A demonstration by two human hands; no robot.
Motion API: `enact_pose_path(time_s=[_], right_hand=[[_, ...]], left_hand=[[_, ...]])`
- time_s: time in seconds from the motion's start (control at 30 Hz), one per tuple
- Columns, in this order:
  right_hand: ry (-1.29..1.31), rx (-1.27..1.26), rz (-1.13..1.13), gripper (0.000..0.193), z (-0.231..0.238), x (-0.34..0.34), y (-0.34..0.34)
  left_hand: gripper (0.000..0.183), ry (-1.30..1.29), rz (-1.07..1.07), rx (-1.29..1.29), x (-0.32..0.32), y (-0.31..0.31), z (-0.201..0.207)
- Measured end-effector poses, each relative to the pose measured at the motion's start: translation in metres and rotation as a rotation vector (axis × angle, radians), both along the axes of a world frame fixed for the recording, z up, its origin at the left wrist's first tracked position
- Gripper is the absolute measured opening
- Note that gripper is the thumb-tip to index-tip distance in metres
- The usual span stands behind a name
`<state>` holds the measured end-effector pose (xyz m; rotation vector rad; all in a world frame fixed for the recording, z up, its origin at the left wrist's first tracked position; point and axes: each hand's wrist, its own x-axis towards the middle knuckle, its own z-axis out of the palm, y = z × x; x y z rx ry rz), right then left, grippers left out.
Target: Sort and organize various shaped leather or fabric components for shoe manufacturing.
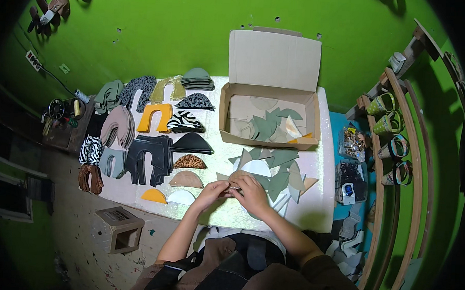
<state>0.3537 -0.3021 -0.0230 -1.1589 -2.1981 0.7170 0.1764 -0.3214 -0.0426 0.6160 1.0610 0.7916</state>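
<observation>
Room: green walls all round, and I look down on a white glittery table [313,200] with a speckled floor on its near left.
Landmark: an open cardboard box [268,141] stands at the table's far side, with grey-green cut pieces inside.
Tan piece: I see a small rounded tan piece [237,177] in front of the box, toward me, over a loose heap of grey and white cutouts [278,170].
Left hand: my left hand [212,192] has its fingers closed together, pinching the near edge of the tan piece.
Right hand: my right hand [251,193] touches the left, fingers curled shut on the same piece.
Left of box: rows of cut shapes, among them an orange arch [155,117], a zebra-striped piece [184,121] and black panels [151,159].
Right of box: a curved wooden rack [410,168] holds patterned rings.
</observation>
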Motion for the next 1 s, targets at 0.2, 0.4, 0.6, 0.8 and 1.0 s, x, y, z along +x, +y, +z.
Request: enact_pose_path(time_s=[0.2,0.4,0.6,0.8,1.0], right_hand=[[0.058,-0.087,-0.090,0.031,-0.003,-0.028,-0.003],[0.102,-0.170,-0.142,0.032,0.001,-0.049,-0.006],[0.149,-0.180,-0.180,0.028,0.000,-0.066,-0.013],[0.178,-0.095,-0.282,0.015,-0.006,-0.073,-0.017],[0.737,-0.387,-0.563,0.017,-0.019,-0.063,-0.001]], left_hand=[[0.030,0.030,-0.079,0.011,-0.026,0.001,0.004],[0.030,-0.023,-0.098,0.001,-0.048,0.003,0.017],[0.027,0.098,-0.172,0.116,-0.066,0.003,0.006],[0.023,0.240,-0.230,0.176,-0.077,0.007,0.008],[0.023,0.181,-0.189,0.216,-0.089,0.008,0.004]])
